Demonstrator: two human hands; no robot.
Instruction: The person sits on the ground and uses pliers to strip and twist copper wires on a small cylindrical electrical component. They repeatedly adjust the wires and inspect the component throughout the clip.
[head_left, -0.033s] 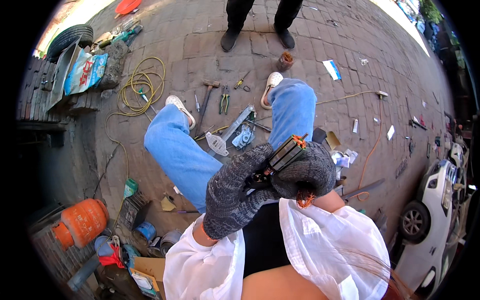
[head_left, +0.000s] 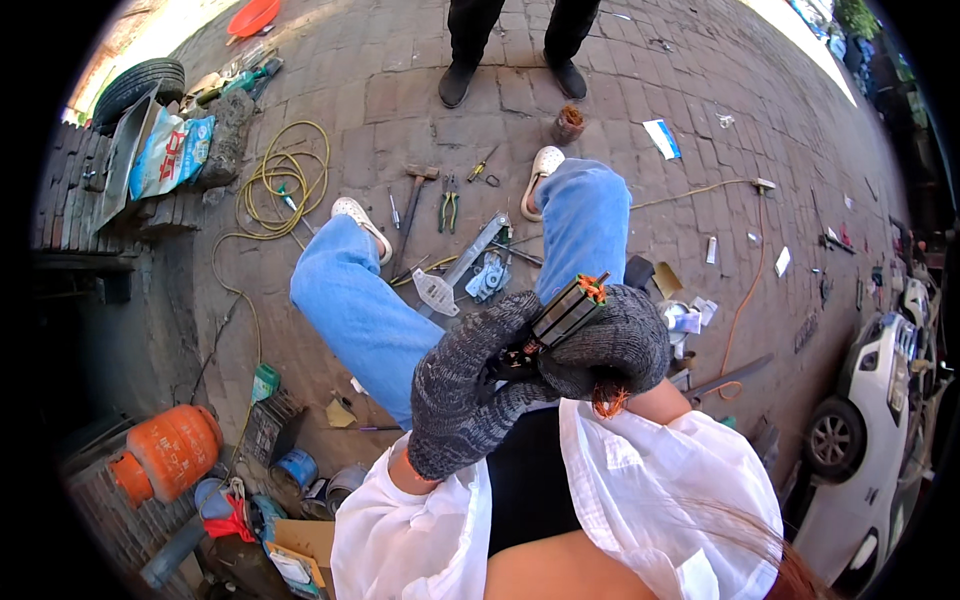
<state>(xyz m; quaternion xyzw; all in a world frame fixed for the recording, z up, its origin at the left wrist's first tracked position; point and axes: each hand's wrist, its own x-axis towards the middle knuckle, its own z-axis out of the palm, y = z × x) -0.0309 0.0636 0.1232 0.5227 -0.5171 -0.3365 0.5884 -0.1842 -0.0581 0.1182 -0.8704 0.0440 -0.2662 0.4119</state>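
Note:
Both my hands wear dark grey knitted gloves and meet in front of my lap. Between them is a motor core (head_left: 568, 312), a dark metal block with bright lengthwise strips and orange copper-like winding at its upper end. My left hand (head_left: 470, 375) wraps its lower end, where black parts and a little copper show. My right hand (head_left: 612, 342) is curled round its right side. A frayed tuft of copper wire (head_left: 609, 401) pokes out under the right hand. The gloves hide most of the fingertips and the block's lower end.
On the brick floor lie a hammer (head_left: 411, 205), pliers (head_left: 449, 206), a screwdriver (head_left: 482, 163) and a metal bracket (head_left: 470, 255). A can of copper scrap (head_left: 568, 124) stands near another person's shoes (head_left: 456, 84). A yellow hose (head_left: 270, 180) coils at left, above an orange gas cylinder (head_left: 172, 450).
The view has shifted very slightly. Both hands keep the same grip on the motor core.

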